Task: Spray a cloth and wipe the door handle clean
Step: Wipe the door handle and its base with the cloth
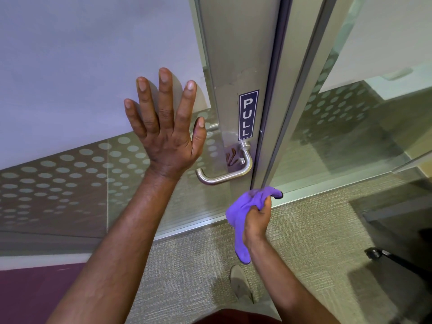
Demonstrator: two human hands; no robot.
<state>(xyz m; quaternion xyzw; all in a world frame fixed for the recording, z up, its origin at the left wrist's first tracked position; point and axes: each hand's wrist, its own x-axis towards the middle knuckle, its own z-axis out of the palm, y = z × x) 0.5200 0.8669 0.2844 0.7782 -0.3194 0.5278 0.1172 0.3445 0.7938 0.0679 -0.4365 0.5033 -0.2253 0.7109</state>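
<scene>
A brushed-metal lever door handle sticks out from the steel door stile, just below a blue PULL sign. My left hand lies flat on the frosted glass door to the left of the handle, fingers spread, holding nothing. Below and to the right of the handle, my right hand grips a bunched purple cloth. The cloth hangs down past my wrist and does not touch the handle. No spray bottle is in view.
The door's glass panel is frosted with a dotted band lower down. A fixed glass pane stands to the right of the frame. Beige carpet covers the floor. My shoe is below, and a dark chair base sits at the right.
</scene>
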